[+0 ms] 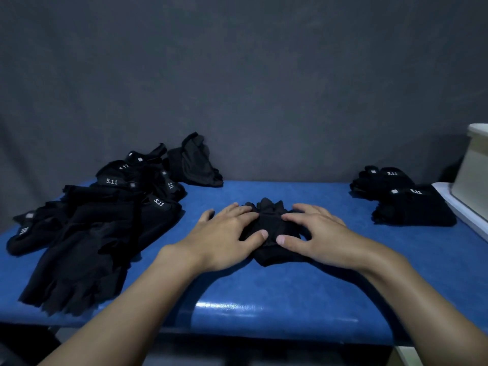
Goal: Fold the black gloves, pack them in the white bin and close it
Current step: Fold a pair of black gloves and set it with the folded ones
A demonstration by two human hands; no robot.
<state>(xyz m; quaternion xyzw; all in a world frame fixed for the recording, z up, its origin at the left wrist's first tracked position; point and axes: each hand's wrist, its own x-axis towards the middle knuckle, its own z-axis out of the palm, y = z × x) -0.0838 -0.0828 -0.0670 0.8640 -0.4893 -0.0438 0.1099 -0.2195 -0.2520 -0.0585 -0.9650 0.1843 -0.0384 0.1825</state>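
- You're mid-fold: left hand [224,237] and right hand [315,235] lie flat, grip released, pressing the soft black fabric glove [272,228] at mid-bench [264,299].
- Next I'd finish the crease, then carry it to the folded stack [404,199] by the white plastic bin [472,170] at the right edge.

Blue table [264,291]: unfolded glove heap [92,220] left, one glove [272,228] centre, folded gloves [404,196] right.

Left hand [227,236] and right hand [317,233] lie flat, palms down — fingers spread, thumbs nearly meeting.
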